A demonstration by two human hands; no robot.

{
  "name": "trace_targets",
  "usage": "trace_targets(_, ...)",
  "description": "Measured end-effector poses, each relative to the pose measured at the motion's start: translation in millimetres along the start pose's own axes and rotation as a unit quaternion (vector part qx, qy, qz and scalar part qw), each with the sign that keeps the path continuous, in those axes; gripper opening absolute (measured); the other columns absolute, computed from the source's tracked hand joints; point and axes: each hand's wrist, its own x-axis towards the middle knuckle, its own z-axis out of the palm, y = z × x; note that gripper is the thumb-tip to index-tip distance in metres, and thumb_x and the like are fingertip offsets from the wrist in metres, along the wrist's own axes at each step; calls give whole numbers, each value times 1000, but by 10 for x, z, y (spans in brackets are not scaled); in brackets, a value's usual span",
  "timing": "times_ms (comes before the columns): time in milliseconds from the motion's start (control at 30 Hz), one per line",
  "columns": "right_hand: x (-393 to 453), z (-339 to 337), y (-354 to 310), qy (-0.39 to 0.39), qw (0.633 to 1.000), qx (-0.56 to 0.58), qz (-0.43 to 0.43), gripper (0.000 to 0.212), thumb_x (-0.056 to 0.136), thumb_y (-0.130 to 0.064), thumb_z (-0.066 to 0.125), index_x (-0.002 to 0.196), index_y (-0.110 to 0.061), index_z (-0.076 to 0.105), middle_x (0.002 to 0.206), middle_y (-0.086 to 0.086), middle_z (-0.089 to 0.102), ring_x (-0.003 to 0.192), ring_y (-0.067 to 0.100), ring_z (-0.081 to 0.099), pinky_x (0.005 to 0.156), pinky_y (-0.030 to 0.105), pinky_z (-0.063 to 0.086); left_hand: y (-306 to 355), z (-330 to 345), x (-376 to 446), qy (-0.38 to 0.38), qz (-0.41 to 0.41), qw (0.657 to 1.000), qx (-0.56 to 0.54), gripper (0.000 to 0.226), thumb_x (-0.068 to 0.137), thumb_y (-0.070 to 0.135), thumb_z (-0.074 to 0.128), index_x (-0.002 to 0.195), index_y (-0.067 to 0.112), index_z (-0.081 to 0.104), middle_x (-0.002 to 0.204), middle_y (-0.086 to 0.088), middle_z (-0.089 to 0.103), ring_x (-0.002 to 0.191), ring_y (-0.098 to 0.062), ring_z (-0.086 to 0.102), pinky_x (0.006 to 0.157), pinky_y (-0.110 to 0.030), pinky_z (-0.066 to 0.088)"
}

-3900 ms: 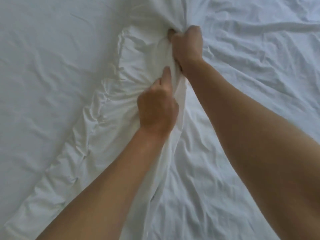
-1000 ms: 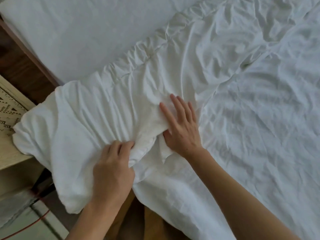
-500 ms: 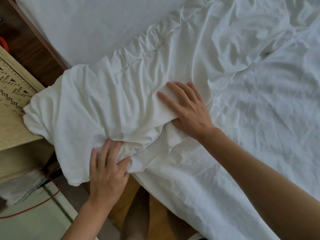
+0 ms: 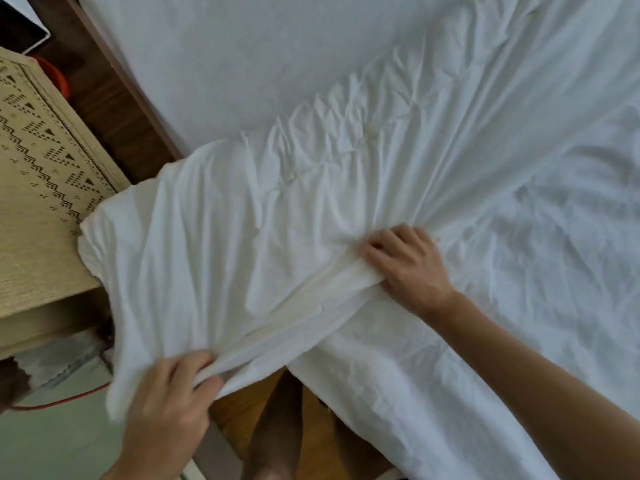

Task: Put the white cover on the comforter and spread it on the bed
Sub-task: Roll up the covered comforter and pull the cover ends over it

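The white cover [image 4: 214,251] lies bunched over the corner of the comforter [image 4: 398,386], which hangs off the bed's near edge. The cover's open hem runs as a stretched, rolled band between my two hands. My left hand [image 4: 166,410] grips that hem at the lower left, below the bed edge. My right hand [image 4: 405,268] holds the other end of the band, fingers curled into the fabric on the bed [image 4: 242,60]. The comforter inside the cover is hidden.
A pale wooden bedside table [image 4: 38,209] with a patterned runner stands at the left, touching the cover's corner. The dark wooden bed frame [image 4: 114,74] runs diagonally beside it. A red cable [image 4: 59,403] lies on the floor. My leg [image 4: 277,427] stands by the bed.
My left hand has closed on the hem and pulled it down and left. My right hand went from flat on the cover to curled on the fabric. The hem is now stretched between them.
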Motion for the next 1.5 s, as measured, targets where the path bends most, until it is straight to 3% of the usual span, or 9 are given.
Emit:
trace_targets(167,-240,2,-68,-91,985,82,118,51,66,-11,48,113,-9,66,113,8,61,101,28,50,87,36,37,273,294,152,-134,65,980,-132,28,83,17,44,99,22,65,99,0,54,80,-15,55,66,-27,50)
trace_targets(300,-21,-272,-8,-13,968,195,160,43,68,-11,42,98,-2,72,101,9,67,86,29,60,70,36,49,388,-13,859,51,94,969,-224,8,93,16,52,100,15,56,80,-3,66,72,-14,59,66,-25,49)
trace_targets(400,378,-338,137,84,971,104,200,37,82,-8,43,108,-2,68,110,14,65,98,30,56,79,37,48,175,-224,1764,188,-19,967,-169,16,91,9,55,107,7,58,94,-14,65,87,-22,54,74,-28,43)
trace_targets(533,868,-77,368,-4,951,-2,309,51,96,-30,37,146,-18,38,151,12,34,139,30,28,114,47,22,-279,-147,2677,25,-199,968,-151,34,100,29,39,122,9,57,122,-13,60,113,-31,51,87,-38,39)
trace_targets(633,848,139,606,-109,907,-25,407,60,100,-42,26,154,-22,12,162,5,7,148,22,3,118,51,0,-440,17,2648,-92,-235,962,-106,47,103,40,27,104,8,62,107,-22,65,100,-40,57,79,-40,38)
trace_targets(933,891,226,738,-132,900,-75,409,64,100,-46,20,155,-16,3,162,8,3,148,23,3,117,54,1,-713,-244,2375,-249,-299,899,-200,65,80,81,40,108,27,65,107,-5,68,100,-31,61,88,-41,47)
trace_targets(1167,878,250,735,-137,898,-99,407,64,101,-45,19,154,-14,2,162,9,4,149,24,3,118,54,2,-962,-677,1876,-185,-308,913,-194,39,93,34,58,65,8,66,60,-13,62,62,-33,58,62,-41,47)
trace_targets(1300,881,265,713,-136,897,-100,408,64,101,-44,18,154,-14,2,162,9,4,149,24,3,118,54,2,-844,-421,1962,-202,-279,924,-164,20,97,38,47,106,23,57,109,1,59,96,-27,57,77,-43,46)
trace_targets(1500,855,279,719,-129,900,-106,402,65,100,-45,18,154,-13,4,162,9,5,148,25,5,118,54,3,-716,-297,1876,-264,-339,852,-298,85,60,90,45,129,41,46,119,14,59,106,-18,58,93,-43,48)
